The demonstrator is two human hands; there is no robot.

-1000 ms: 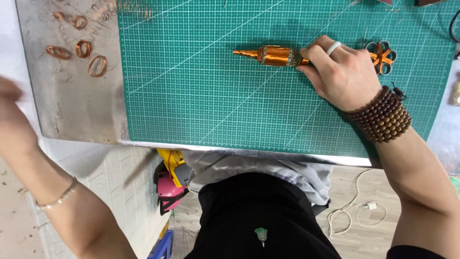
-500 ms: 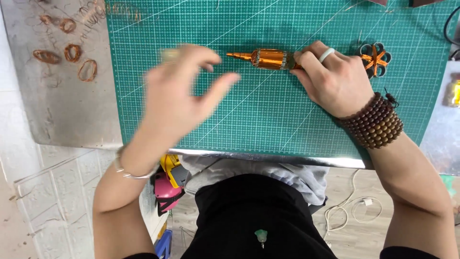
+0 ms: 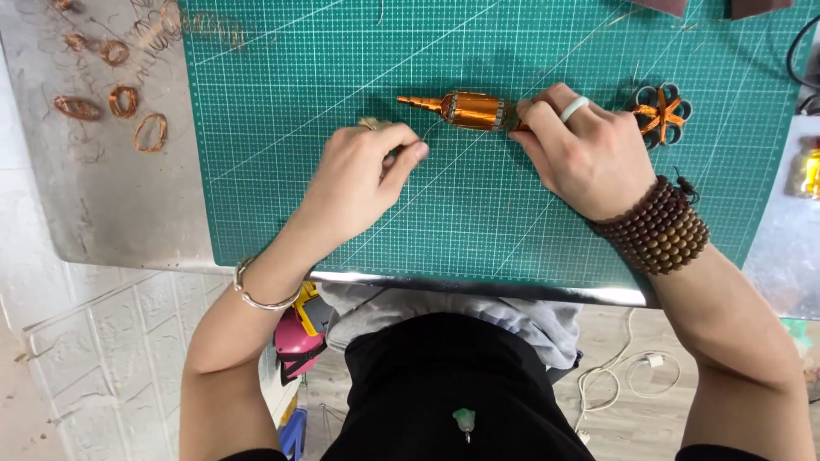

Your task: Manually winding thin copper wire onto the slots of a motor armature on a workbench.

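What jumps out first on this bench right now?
The copper-wound rotor lies mid-mat, its right end under the right hand. The left hand pinches something small beside it on the green cutting mat. Loose copper wire coils sit on the metal sheet, far left.

Open green mat (image 3: 478,230) between hands — copper coils (image 3: 111,107) far left

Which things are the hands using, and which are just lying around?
In use:
- copper-wound rotor, held at one end by the right hand
- a small thing pinched in the left hand, too hidden to name
- green cutting mat underneath

Lying about:
- loose copper wire loops
- orange flower-shaped part
- white cable on the floor
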